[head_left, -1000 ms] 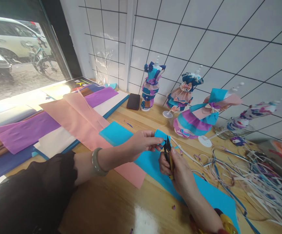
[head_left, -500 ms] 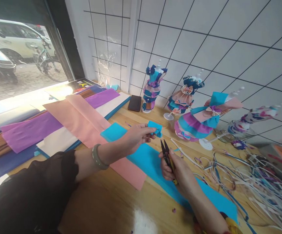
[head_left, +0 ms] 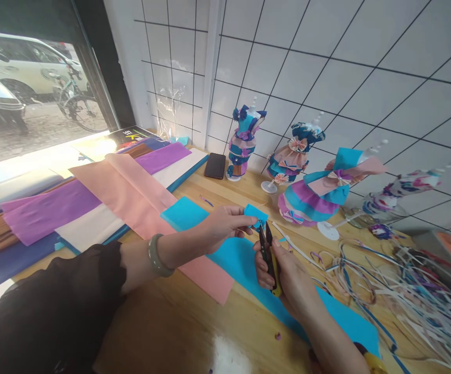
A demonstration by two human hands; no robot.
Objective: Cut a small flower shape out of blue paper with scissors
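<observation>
Between the thumb and fingers of my left hand (head_left: 231, 223) is a small folded piece of turquoise fabric (head_left: 255, 213). My right hand (head_left: 278, 267) is wrapped round a pair of thread snips (head_left: 269, 254) with yellow grips and dark blades. The blade tips are apart and point up at the lower edge of the small piece; whether they touch it I cannot tell. Beneath both hands lies a long turquoise fabric strip (head_left: 244, 265) on the wooden table. A pink strip (head_left: 206, 275) crosses under my left forearm.
Stacked purple, white, brown and blue fabric (head_left: 50, 210) fills the left side. A phone (head_left: 215, 165) lies near the wall. Several small dress forms, including a dressed one (head_left: 313, 195), stand along the back. Tangled narrow strips (head_left: 400, 291) spread over the right.
My left hand has moved slightly right with the small turquoise piece, which is turned a little. The snips' tips have come up close to its lower edge.
</observation>
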